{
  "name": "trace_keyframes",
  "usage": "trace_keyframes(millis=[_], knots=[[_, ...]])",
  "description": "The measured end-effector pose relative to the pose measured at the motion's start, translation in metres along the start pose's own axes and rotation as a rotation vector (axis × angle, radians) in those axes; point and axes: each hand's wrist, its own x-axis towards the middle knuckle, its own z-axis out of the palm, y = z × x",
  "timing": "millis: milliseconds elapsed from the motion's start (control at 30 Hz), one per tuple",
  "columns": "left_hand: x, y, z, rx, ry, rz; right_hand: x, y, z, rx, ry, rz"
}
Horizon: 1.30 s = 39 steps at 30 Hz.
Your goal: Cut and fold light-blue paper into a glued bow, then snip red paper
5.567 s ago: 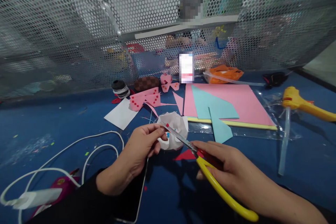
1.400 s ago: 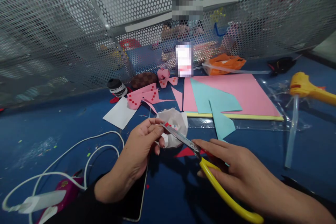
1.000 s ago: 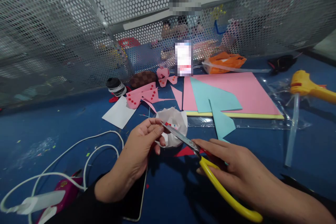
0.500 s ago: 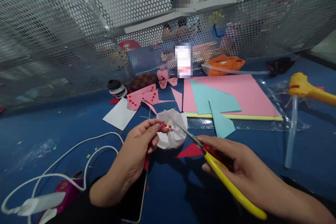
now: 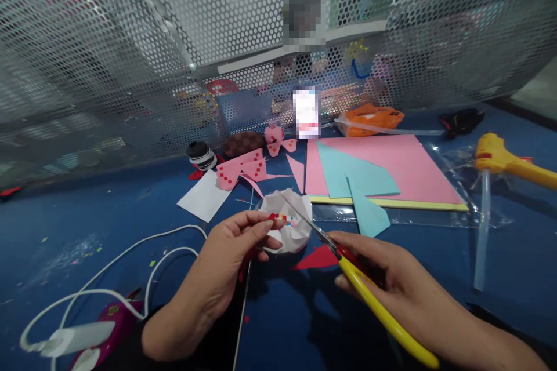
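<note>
Some red paper (image 5: pixel 272 217), apparently, sits pinched in left fingers (image 5: pixel 256 234), short of the table's (image 5: pixel 117 203) far edge; right fingers (image 5: pixel 350 239) grip scissors (image 5: pixel 364 288). Snipping seems the step; next, align blades (image 5: pixel 308 222).

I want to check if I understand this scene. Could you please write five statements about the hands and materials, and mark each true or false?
1. The right hand holds the scissors. True.
2. The yellow hot-glue gun lies right of the pink sheet. True.
3. The left hand holds the hot-glue gun. False: it pinches a red piece.
4. Small coloured pieces lie inside the crumpled white paper. True.
5. The larger light-blue cut-out lies under the pink sheet. False: it lies on top.
</note>
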Motion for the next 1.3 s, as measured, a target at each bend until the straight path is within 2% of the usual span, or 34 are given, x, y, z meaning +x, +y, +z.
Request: trace_keyframes(millis=[233,633,933,1300], knots=[[0.002,0.002,-0.003,0.002,0.101,0.040,-0.004,0.002,0.001,-0.064,-0.025,0.000],[0.007,-0.007,-0.003,0.019,0.034,0.051,-0.003,-0.003,0.000,-0.300,-0.082,0.004],[0.010,-0.007,0.001,0.061,0.015,0.032,-0.003,-0.009,-0.002,-0.289,-0.083,-0.041],[0.014,-0.009,0.004,0.022,-0.005,0.007,-0.001,-0.009,-0.001,-0.264,-0.100,-0.014]])
